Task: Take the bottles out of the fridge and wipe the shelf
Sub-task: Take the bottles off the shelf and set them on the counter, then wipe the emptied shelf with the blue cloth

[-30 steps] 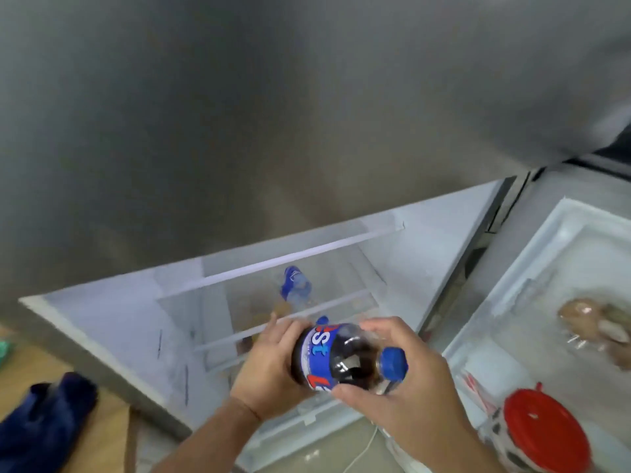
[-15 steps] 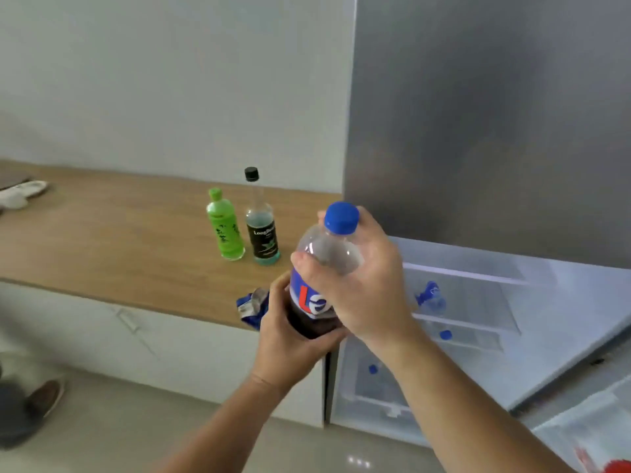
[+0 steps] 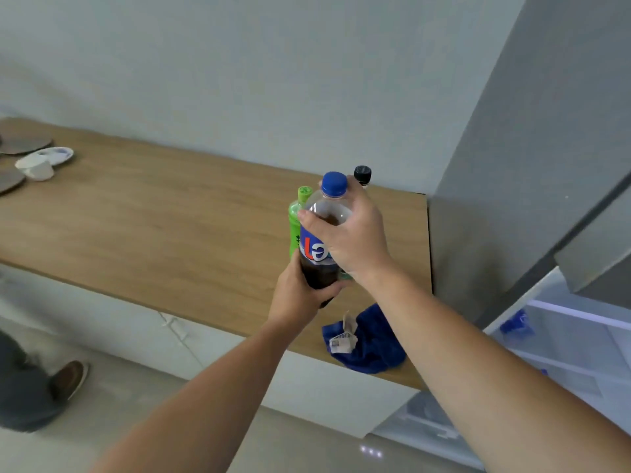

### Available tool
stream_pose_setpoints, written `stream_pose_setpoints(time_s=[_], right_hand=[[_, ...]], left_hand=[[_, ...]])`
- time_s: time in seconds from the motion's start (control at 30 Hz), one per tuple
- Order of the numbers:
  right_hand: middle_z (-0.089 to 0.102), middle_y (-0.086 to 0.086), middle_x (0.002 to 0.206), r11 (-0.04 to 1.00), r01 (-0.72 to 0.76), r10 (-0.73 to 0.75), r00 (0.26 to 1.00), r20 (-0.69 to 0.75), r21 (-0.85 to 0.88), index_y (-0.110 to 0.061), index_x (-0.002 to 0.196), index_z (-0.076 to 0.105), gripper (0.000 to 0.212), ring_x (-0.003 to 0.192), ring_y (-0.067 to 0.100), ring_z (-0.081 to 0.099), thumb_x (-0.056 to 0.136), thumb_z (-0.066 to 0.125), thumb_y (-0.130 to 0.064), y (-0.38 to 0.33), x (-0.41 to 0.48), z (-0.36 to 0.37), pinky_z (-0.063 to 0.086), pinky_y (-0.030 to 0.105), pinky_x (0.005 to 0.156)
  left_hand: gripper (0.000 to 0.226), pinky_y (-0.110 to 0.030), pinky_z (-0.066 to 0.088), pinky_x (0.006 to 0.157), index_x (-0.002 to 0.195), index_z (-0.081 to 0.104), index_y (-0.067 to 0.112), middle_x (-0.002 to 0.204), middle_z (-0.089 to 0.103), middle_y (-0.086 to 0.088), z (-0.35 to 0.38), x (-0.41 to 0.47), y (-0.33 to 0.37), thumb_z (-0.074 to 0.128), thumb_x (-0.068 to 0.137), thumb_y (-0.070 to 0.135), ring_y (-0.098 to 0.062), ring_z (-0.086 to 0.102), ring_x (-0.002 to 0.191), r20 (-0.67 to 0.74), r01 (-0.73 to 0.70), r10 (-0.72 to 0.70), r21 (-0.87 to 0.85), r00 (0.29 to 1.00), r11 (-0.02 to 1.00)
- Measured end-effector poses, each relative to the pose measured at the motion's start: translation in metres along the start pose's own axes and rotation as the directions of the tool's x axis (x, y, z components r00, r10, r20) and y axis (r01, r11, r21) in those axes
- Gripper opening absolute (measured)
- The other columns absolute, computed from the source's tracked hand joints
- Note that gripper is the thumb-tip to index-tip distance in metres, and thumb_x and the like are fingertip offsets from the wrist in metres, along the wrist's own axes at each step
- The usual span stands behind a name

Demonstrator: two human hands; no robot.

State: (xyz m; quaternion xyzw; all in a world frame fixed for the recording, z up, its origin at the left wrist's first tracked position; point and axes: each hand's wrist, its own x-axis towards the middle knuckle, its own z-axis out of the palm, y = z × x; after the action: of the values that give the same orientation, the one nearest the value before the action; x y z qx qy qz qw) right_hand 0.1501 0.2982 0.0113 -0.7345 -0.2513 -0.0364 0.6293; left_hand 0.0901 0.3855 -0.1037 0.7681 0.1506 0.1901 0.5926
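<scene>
A cola bottle (image 3: 319,254) with a blue cap and blue label stands upright in both hands above the wooden counter (image 3: 164,216). My left hand (image 3: 300,295) cups its base and my right hand (image 3: 351,233) wraps its shoulder. Just behind it stand a green bottle (image 3: 294,216) and a black-capped bottle (image 3: 362,174), mostly hidden. A blue cloth (image 3: 374,343) with a tag lies at the counter's front edge. At the right, the open fridge door's shelf (image 3: 577,339) holds a blue-capped bottle (image 3: 515,324).
The grey fridge (image 3: 512,165) rises at the right of the counter. Plates and a white cup (image 3: 37,165) sit at the counter's far left. A person's shoe and trouser leg (image 3: 65,378) are on the floor at the lower left.
The view has swung left from the fridge door to the counter. Both hands have carried the cola bottle over the counter, up to the green and black-capped bottles.
</scene>
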Motion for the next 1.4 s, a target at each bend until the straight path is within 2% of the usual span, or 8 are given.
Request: stream_pose_setpoints(time_s=[0.2, 0.4, 0.57, 0.77, 0.93, 1.03, 1.23, 1.4], right_hand=[[0.07, 0.008, 0.106, 0.998, -0.005, 0.007, 0.999, 0.032, -0.065, -0.018, 0.106, 0.061, 0.043, 0.102, 0.026, 0.066, 0.073, 0.081, -0.036, 0.069, 0.016, 0.04, 0.053, 0.048, 0.09], [0.061, 0.003, 0.119, 0.987, 0.015, 0.011, 0.988, 0.157, -0.163, -0.022, 0.117, 0.053, 0.059, 0.115, 0.024, 0.058, 0.071, 0.083, -0.043, 0.078, 0.024, 0.033, 0.047, 0.048, 0.1], [0.039, -0.007, 0.142, 0.919, -0.031, 0.123, 0.97, 0.21, -0.392, -0.029, 0.146, 0.032, 0.092, 0.134, 0.01, 0.04, 0.072, 0.081, -0.051, 0.086, -0.028, -0.033, 0.037, 0.032, 0.112], [0.01, 0.001, 0.165, 0.6, -0.023, 0.438, 0.846, 0.305, -0.8, -0.053, 0.148, 0.018, 0.095, 0.154, 0.025, 0.002, 0.066, 0.053, -0.086, 0.171, -0.128, -0.088, 0.016, 0.049, 0.122], [0.047, 0.007, 0.14, 0.576, 0.097, 0.265, 0.917, 0.298, -0.812, -0.022, 0.13, 0.052, 0.05, 0.135, 0.028, 0.037, 0.085, 0.055, -0.044, 0.191, -0.172, -0.084, 0.036, 0.045, 0.111], [0.052, 0.004, 0.128, 0.626, 0.042, 0.244, 0.938, 0.247, -0.779, -0.017, 0.12, 0.056, 0.035, 0.122, 0.025, 0.046, 0.088, 0.05, -0.031, 0.186, -0.212, -0.107, 0.042, 0.039, 0.105], [0.056, 0.0, 0.128, 0.573, -0.062, 0.173, 0.984, 0.047, -0.817, -0.021, 0.122, 0.056, 0.042, 0.122, 0.022, 0.05, 0.081, 0.056, -0.03, 0.165, -0.292, -0.225, 0.038, 0.033, 0.107], [0.056, 0.002, 0.128, 0.493, -0.079, 0.132, 0.991, -0.015, -0.867, -0.019, 0.126, 0.058, 0.046, 0.123, 0.023, 0.05, 0.081, 0.062, -0.025, 0.158, -0.3, -0.337, 0.037, 0.034, 0.108]], left_hand=[[0.08, -0.009, 0.048, 0.08, 0.131, 0.053, 0.028, 0.111, 0.071, 0.019, -0.004, 0.031, -0.064, 0.093, 0.062, 0.033, 0.005, 0.064, 0.104, 0.043, 0.08, -0.08, -0.007, 0.996, 0.997], [0.078, -0.018, 0.047, 0.086, 0.124, 0.043, 0.038, 0.119, 0.064, 0.018, 0.005, 0.035, -0.073, 0.093, 0.065, 0.039, 0.004, 0.059, 0.109, 0.032, 0.116, -0.117, 0.02, 0.993, 0.993], [0.069, -0.042, 0.046, 0.098, 0.122, 0.042, 0.011, 0.114, 0.04, 0.0, 0.015, -0.028, -0.069, 0.073, 0.079, 0.054, -0.011, 0.039, 0.106, -0.181, 0.082, -0.025, 0.312, 0.983, 0.947], [0.112, -0.036, 0.021, 0.122, 0.155, 0.021, 0.012, 0.156, 0.028, 0.0, 0.058, -0.066, -0.071, 0.061, 0.072, 0.074, -0.021, 0.021, 0.148, 0.545, -0.441, 0.024, 0.652, 0.838, 0.617], [0.072, -0.045, 0.054, 0.093, 0.126, 0.059, 0.006, 0.124, 0.058, -0.011, 0.079, -0.067, -0.092, 0.082, 0.067, 0.039, -0.03, 0.06, 0.104, 0.664, -0.647, 0.1, 0.666, 0.741, 0.372], [0.041, -0.04, 0.053, 0.08, 0.118, 0.059, 0.006, 0.111, 0.057, -0.011, 0.096, -0.098, -0.096, 0.054, 0.078, 0.01, -0.028, 0.053, 0.087, 0.699, -0.747, 0.271, 0.585, 0.661, 0.314], [0.049, -0.038, 0.047, 0.084, 0.123, 0.054, 0.003, 0.107, 0.057, -0.012, 0.194, -0.169, -0.035, 0.054, 0.074, 0.01, -0.03, 0.053, 0.086, 0.735, -0.868, 0.462, 0.42, 0.496, 0.264], [0.074, -0.04, 0.053, 0.082, 0.14, 0.047, -0.002, 0.115, 0.054, -0.014, 0.288, -0.198, 0.023, 0.069, 0.069, 0.007, -0.03, 0.051, 0.09, 0.741, -0.847, 0.413, 0.438, 0.529, 0.301]])
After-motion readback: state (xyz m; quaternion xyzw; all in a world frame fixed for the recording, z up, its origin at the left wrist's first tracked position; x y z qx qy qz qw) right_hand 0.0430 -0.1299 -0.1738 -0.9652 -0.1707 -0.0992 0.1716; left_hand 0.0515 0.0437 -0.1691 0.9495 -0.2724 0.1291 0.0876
